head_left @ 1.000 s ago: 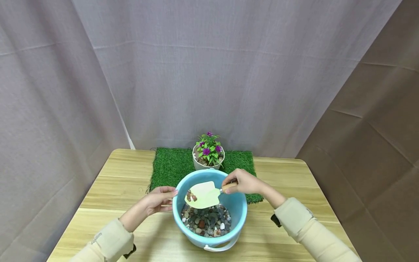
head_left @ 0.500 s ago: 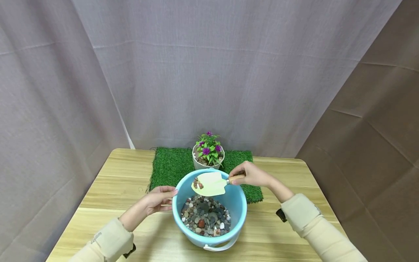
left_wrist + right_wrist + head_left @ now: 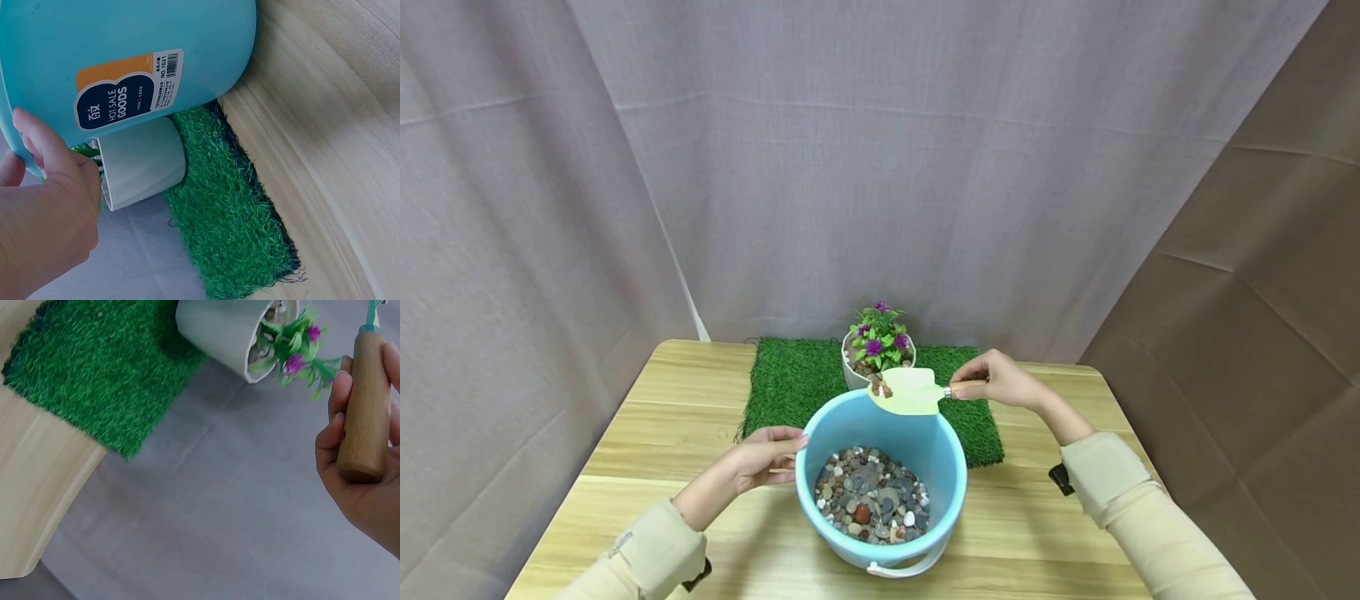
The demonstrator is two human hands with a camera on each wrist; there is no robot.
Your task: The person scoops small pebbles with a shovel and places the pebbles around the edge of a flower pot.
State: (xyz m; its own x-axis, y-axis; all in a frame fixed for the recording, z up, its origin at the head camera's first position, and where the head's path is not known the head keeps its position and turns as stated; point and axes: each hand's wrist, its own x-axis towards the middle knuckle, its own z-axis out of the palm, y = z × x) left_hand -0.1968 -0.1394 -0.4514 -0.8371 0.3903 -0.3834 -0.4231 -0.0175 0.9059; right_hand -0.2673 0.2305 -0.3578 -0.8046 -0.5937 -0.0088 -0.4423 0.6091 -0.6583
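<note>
A light blue bucket [image 3: 957, 467] stands on the table with mixed pebbles [image 3: 880, 500] at its bottom. My left hand [image 3: 767, 458] pinches the bucket's left rim between thumb and fingers, as the left wrist view also shows. In my right hand [image 3: 1003, 382] is the wooden handle [image 3: 367, 406] of a trowel, gripped with curled fingers. The trowel's pale yellow-green blade [image 3: 913, 392] is over the bucket's far rim, carrying a few brown stones [image 3: 880, 386] near its tip. Just behind is a white flowerpot [image 3: 140, 165] with a purple-flowered plant [image 3: 880, 337]; the blade overlaps its front.
Under the pot lies a green artificial grass mat [image 3: 797, 375] on the wooden table [image 3: 692, 417]. The bucket's white handle [image 3: 906, 568] hangs at the near side. Grey curtains [image 3: 880, 183] rise behind the table, with a brown cloth [image 3: 1262, 308] at the right.
My right hand has raised the trowel out of the bucket, moving away and to the right with stones on its blade. The left hand keeps its place on the rim.
</note>
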